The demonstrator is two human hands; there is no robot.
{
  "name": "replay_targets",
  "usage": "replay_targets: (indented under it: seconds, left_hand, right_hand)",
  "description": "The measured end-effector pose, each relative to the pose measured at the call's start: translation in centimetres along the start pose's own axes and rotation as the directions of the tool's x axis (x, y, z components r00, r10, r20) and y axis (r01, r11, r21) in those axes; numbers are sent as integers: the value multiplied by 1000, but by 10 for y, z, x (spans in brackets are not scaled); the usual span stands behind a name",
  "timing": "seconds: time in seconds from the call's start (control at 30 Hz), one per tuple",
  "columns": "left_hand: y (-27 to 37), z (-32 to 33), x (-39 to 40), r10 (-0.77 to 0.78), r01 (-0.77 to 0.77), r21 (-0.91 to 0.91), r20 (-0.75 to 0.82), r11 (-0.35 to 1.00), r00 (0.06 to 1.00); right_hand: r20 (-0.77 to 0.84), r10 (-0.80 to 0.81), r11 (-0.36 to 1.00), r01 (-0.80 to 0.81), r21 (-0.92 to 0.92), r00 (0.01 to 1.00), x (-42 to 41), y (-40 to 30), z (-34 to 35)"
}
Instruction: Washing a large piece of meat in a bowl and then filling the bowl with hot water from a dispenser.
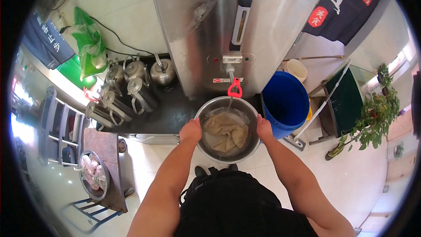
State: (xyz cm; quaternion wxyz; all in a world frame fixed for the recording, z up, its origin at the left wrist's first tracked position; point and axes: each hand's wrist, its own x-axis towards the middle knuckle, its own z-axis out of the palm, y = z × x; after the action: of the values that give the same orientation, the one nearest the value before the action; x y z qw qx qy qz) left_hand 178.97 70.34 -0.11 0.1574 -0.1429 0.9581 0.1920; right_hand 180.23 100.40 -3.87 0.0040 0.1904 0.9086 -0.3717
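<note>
Both my hands grip a round stainless steel basin [228, 160] by its rim, my left hand [191, 130] on one side and my right hand [264, 127] on the other. A tan cloth [226, 131] lies crumpled in shallow water inside it. Above the far rim is a tap with a red handle [235, 89], and a thin stream of water runs from it into the basin. The tap comes out of the front of a large stainless steel water boiler [210, 36] with a vertical level gauge [241, 19].
Several metal kettles and jugs [139, 89] stand on a black counter [161, 108] at left. A blue barrel [285, 131] is close by my right hand, with a mop [320, 105] beyond it. A wheeled cart [102, 140] at lower left carries a basin of bagged food [93, 172].
</note>
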Motion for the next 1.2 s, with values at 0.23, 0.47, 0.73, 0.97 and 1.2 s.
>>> replay_targets:
  seconds: [0.23,0.47,0.73,0.97,1.2]
  left_hand:
    - [-5,-4,2,73,-75,69,25,995,997]
    - [-5,-15,5,144,-162,176,110,971,983]
    - [2,-27,6,125,-162,202,182,966,975]
    - [7,-30,4,79,-128,239,204,962,976]
    - [4,-18,18,126,-171,235,195,957,973]
  right_hand:
    - [-44,-36,999,35,-23,998,5,9,8]
    - [-20,-53,998,52,-41,998,5,9,8]
    - [-68,-4,997,9,71,998,3,12,11]
    - [-49,-12,996,16,87,999,0,9,8]
    - [-64,-22,996,27,85,998,2,6,4]
